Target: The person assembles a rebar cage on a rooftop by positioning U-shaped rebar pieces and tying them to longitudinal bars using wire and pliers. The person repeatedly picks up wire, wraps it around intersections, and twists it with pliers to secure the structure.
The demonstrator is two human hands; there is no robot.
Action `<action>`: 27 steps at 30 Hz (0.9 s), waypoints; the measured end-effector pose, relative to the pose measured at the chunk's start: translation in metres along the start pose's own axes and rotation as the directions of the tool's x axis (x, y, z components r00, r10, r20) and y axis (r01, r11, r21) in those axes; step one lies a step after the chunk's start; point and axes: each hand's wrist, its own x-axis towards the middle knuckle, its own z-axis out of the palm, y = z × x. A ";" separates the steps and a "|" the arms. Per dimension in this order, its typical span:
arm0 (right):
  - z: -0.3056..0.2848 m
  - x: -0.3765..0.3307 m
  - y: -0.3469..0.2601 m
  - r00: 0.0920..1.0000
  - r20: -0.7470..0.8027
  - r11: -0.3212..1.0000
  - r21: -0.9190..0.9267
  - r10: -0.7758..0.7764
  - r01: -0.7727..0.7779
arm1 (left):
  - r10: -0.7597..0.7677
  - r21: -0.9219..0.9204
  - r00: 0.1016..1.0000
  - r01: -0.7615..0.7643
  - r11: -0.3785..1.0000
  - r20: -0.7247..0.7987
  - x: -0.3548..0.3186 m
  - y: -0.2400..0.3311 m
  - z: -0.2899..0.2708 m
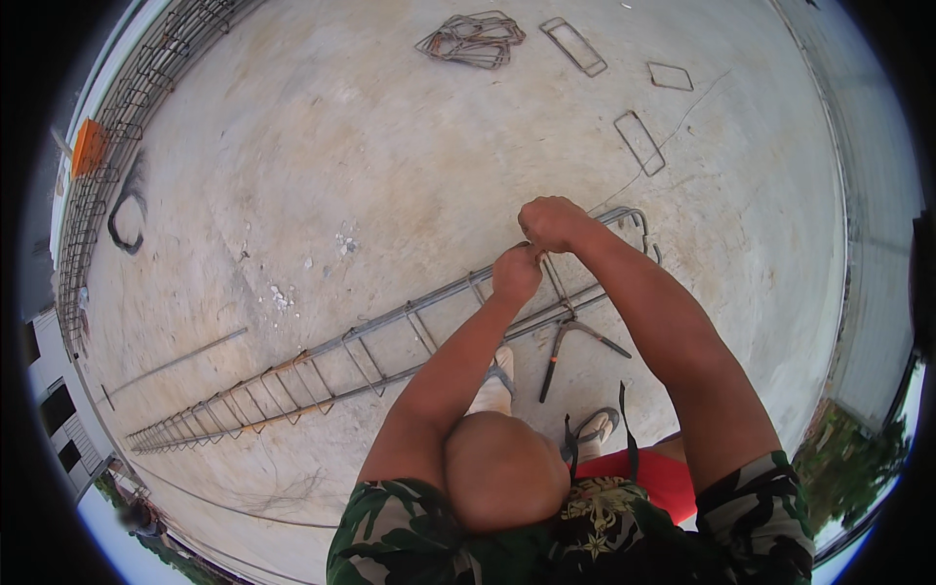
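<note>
A long rebar cage lies slantwise on the concrete floor, its stirrups spaced along straight steel bars. My left hand is closed at the cage's upper bar, near its right end. Just above and right of it, my right hand is also closed, the two almost touching. Whatever the fingers pinch is hidden. Pincers with orange-and-black handles rest spread on the floor, their head against the cage's lower bar. My bare knee is bent below my left arm.
A pile of stirrups lies at the far side, with single stirrups to its right. Stacked rebar cages line the left edge, near an orange object and a dark wire coil. A loose bar lies at left.
</note>
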 end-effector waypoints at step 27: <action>0.150 -0.153 -0.013 0.894 0.016 0.801 0.436 0.449 -0.410 | -0.078 0.043 0.988 0.072 0.996 0.134 0.007 0.005 -0.012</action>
